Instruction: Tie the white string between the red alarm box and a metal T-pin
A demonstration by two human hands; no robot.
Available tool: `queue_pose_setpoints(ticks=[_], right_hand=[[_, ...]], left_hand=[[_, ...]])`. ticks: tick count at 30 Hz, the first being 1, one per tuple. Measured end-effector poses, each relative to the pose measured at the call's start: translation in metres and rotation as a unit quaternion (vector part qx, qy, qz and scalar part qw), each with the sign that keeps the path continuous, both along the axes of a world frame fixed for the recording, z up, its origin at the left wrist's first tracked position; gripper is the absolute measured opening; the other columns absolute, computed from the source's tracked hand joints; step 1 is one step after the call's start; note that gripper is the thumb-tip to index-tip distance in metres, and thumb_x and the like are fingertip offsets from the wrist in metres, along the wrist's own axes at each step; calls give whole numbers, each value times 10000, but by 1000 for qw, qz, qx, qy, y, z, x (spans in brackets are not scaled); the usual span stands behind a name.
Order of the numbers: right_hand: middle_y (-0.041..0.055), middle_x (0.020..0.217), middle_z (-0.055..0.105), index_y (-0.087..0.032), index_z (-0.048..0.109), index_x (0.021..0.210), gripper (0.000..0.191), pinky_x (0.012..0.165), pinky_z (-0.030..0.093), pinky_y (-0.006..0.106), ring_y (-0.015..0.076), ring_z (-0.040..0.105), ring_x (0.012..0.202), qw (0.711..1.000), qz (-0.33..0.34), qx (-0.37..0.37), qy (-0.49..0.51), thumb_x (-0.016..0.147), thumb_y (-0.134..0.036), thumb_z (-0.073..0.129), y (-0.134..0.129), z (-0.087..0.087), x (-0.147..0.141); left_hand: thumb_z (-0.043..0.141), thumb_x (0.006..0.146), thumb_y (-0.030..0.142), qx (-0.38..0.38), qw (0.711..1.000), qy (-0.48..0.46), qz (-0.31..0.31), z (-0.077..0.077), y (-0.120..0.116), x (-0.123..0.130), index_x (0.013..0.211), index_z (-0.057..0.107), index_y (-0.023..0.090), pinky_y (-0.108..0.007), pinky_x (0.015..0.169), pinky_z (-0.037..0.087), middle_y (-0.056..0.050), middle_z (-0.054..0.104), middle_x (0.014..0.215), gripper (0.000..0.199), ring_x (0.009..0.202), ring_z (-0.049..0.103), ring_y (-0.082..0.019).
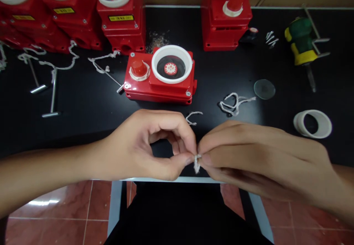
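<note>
Over the front edge of the black table, my left hand (155, 145) and my right hand (257, 156) meet fingertip to fingertip. Both pinch a short bit of white string (197, 164), whose frayed end hangs down between them. Just beyond my hands, a stretch of thin white cord (195, 116) shows on the table, partly hidden by my fingers. Behind it lies a red box (160, 94) with a red knob (138, 68) and a white ring (190, 62) around a dark round window.
Several red boxes (121, 27) stand at back left, with strings and metal T-bars (54, 94) before them. Another red box (226, 27) stands at the back. To the right lie loose string (235, 107), a glass disc (264, 89), a white ring (322, 125), screws (271, 39) and a screwdriver (301, 40).
</note>
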State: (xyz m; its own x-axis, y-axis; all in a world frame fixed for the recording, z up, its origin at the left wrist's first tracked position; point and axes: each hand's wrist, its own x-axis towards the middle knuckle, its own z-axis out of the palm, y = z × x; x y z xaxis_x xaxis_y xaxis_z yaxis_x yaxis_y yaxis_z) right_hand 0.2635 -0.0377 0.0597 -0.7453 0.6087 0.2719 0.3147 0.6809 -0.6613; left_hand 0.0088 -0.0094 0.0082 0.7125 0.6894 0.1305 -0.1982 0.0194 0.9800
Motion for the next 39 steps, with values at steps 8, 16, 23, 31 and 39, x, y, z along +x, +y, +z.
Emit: queue_pose_setpoints(ticks=[8, 16, 23, 31, 39], right_hand=[[74, 1125, 852, -203, 789, 1154, 153, 873, 717, 227, 168, 851, 955, 1000, -25, 2, -15, 1063, -82, 766, -3, 5, -2], [62, 1032, 826, -174, 770, 1098, 95, 828, 696, 240, 153, 811, 888, 1000, -12, 11, -19, 1069, -85, 759, 1, 8, -3], [62, 953, 799, -141, 751, 1039, 124, 807, 654, 224, 132, 769, 832, 999, -17, 35, -17, 1086, -41, 695, 0, 5, -7], [72, 1003, 802, -127, 757, 1043, 90, 889, 645, 206, 113, 748, 877, 999, -26, 36, 2, 1078, -49, 728, -2, 2, -5], [79, 1026, 809, -165, 746, 1065, 105, 849, 667, 220, 132, 776, 893, 1000, -16, 20, -10, 1111, -87, 694, 0, 3, -6]], left_hand=[[806, 928, 45, 12, 1000, -1, 2, 0, 0, -1, 927, 766, 202, -242, 797, 685, -42, 774, 908, 162, 813, 752, -154], [859, 945, 58, 27, 1000, -6, 6, 1, -1, -4, 951, 812, 181, -236, 775, 689, -61, 807, 921, 132, 806, 786, -161], [878, 929, 29, 65, 998, -4, 16, 1, 0, -3, 947, 834, 152, -215, 750, 670, -58, 821, 934, 132, 797, 801, -151], [895, 947, 89, 231, 969, 7, 82, 5, 5, -8, 1051, 833, 158, -214, 769, 671, -71, 816, 988, 139, 832, 803, -157], [962, 926, 173, 402, 913, -8, 69, 7, 10, -12, 1021, 864, 175, -290, 788, 717, -131, 843, 1034, 137, 827, 827, -220]])
